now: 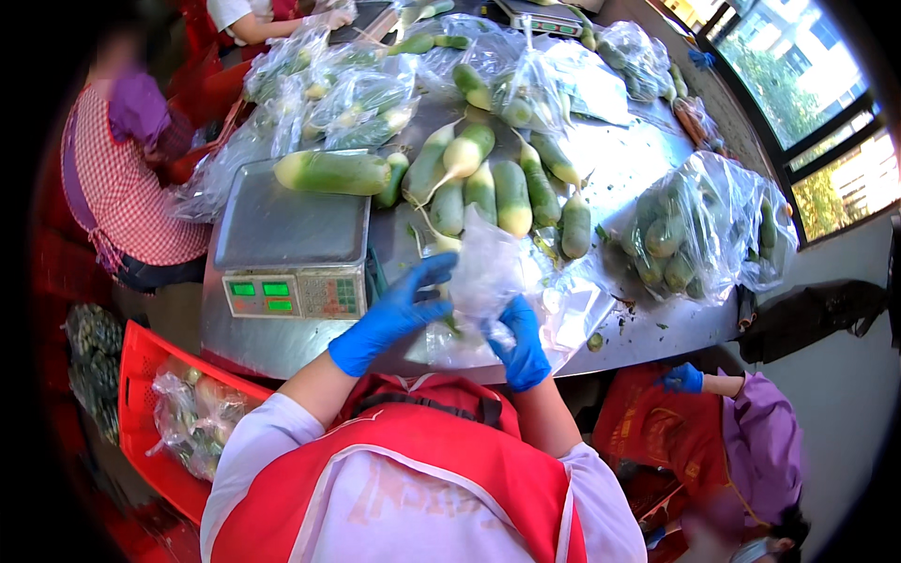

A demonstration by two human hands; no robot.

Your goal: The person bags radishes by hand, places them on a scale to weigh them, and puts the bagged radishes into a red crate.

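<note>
Your left hand [389,314] and right hand [519,342], both in blue gloves, work a clear plastic bag [483,272] just to the right of the scale [291,249], at the near edge of the steel counter [629,159]. The left fingers [436,270] are spread fairly wide and rest against the bag's side; the right fingers are curled shut on its lower edge. Pinch only one layer of film with the right and rub with the left thumb so the mouth parts, I judge. Keep the bag upright and clear of the scale. The loose green-and-white radishes [497,192] lie just behind the scale's right end; one long radish [333,173] lies on the scale's far edge.
</note>
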